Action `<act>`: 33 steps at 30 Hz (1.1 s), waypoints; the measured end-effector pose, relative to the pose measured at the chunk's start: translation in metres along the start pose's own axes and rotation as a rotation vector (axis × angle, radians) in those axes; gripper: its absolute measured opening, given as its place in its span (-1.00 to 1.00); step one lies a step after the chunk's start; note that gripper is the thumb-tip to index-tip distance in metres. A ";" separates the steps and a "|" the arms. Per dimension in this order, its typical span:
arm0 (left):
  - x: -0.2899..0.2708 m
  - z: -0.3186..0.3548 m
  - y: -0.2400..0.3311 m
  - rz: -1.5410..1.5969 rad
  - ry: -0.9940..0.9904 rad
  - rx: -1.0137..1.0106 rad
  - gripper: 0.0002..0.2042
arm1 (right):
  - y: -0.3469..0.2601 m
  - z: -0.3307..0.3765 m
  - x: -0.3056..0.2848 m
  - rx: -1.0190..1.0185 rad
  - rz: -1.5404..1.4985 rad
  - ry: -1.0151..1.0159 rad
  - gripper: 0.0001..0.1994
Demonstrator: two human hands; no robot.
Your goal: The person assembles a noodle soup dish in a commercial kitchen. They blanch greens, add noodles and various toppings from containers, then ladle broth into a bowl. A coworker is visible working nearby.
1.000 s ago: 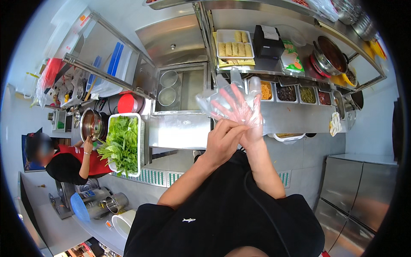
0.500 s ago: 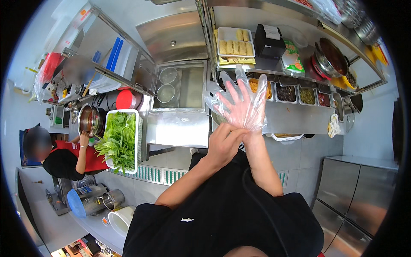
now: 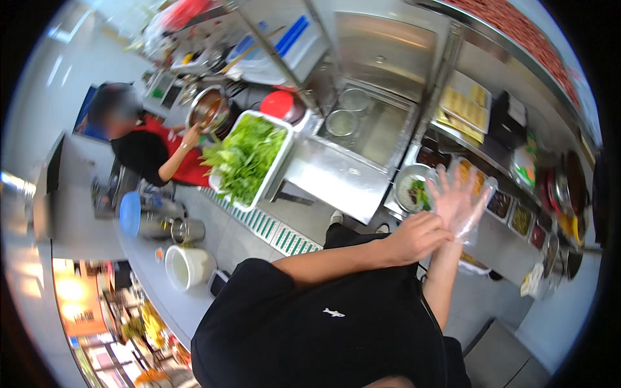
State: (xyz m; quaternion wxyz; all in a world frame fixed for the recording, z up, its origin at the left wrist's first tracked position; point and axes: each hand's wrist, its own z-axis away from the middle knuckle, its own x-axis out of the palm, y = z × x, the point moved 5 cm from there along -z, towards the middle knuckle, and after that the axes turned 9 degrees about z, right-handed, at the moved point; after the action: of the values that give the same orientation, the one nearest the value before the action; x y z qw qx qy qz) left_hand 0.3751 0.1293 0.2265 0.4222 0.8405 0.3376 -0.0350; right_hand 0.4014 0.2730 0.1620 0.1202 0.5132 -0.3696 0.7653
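A clear, loose plastic glove (image 3: pixel 472 223) covers my right hand (image 3: pixel 457 202), which is raised with its fingers spread. My left hand (image 3: pixel 419 238) is bare and pinches the glove's cuff at the right wrist. Just left of the gloved fingers stands a round metal bowl (image 3: pixel 400 183) holding something white and some greens. Behind and beside the glove runs a row of metal food pans, among them a pan of dark food (image 3: pixel 499 204) and a pan of green food (image 3: pixel 520 220).
Left of centre stands a white basket (image 3: pixel 286 143) of leafy greens. A sink-like metal basin (image 3: pixel 381 139) holds two round strainers. Rolls lie on a white tray (image 3: pixel 486 123) on the shelf. At the left, a co-worker (image 3: pixel 143 152) handles a metal pot (image 3: pixel 206 108).
My view has swung left, so the scene appears shifted and tilted. Both hands now show farther right; the bowl with greens is more visible. My left hand keeps its pinch at the cuff.
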 end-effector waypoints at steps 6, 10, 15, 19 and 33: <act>-0.005 0.001 0.005 -0.040 0.033 0.017 -0.79 | 0.009 -0.009 -0.025 -0.002 0.028 0.297 -0.22; 0.005 0.004 -0.004 -0.071 0.007 0.012 -0.78 | 0.008 -0.006 0.009 0.073 -0.137 -0.214 -0.23; 0.012 0.014 -0.014 -0.047 -0.013 -0.078 -0.76 | 0.011 -0.008 0.019 0.040 -0.308 -0.276 -0.28; 0.003 0.018 -0.013 -0.048 0.113 -0.130 -0.36 | -0.014 0.003 0.031 -0.069 -0.277 -0.051 -0.27; 0.025 0.032 -0.045 0.207 -0.019 -0.412 -0.90 | -0.042 0.006 0.051 -0.171 -0.391 -0.248 -0.20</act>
State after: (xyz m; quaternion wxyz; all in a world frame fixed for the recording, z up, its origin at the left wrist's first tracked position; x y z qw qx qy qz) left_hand 0.3740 0.1382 0.1667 0.5894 0.7664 0.2455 0.0700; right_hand 0.4065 0.2886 0.2260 0.2630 0.6528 -0.3386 0.6245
